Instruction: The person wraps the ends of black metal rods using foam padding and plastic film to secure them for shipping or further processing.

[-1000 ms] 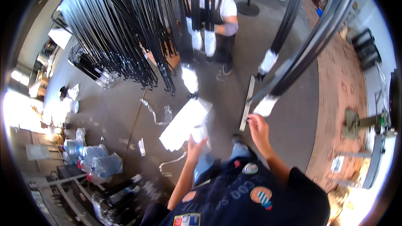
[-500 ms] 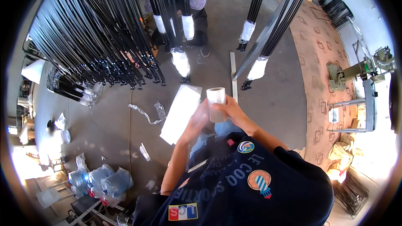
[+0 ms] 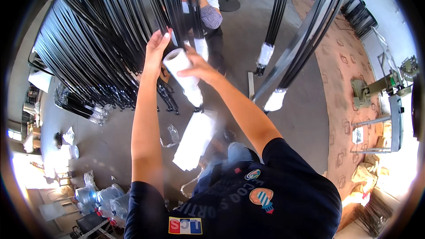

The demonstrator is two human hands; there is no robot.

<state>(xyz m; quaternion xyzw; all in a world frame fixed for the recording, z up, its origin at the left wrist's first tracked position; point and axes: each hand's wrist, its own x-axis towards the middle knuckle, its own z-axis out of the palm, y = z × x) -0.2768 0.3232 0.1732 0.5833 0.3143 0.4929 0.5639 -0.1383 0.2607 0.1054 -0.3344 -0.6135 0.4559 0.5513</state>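
Observation:
My right hand (image 3: 201, 67) grips a roll of clear plastic wrap (image 3: 177, 64), tilted with its open core end up. Just left of it, my left hand (image 3: 155, 53) is raised against a bundle of black tubes (image 3: 164, 4), fingers bent in. What they hold is hidden, though a whitish patch like film shows beside the thumb. Below the roll, white wrapping (image 3: 193, 95) surrounds a bundle's lower end. White sheets (image 3: 197, 141) lie on the floor in front of me.
Many black tubes (image 3: 84, 40) stand packed at the left. More wrapped bundles (image 3: 265, 55) stand at the right beside a grey metal bar (image 3: 283, 66). A person (image 3: 210, 15) sits behind the tubes. Large plastic bottles (image 3: 106, 199) lie lower left; a machine (image 3: 376, 88) stands far right.
Both hands have moved forward and left, from near my body up to the tube bundle. The right hand carries the roll; the left hand has come away from it.

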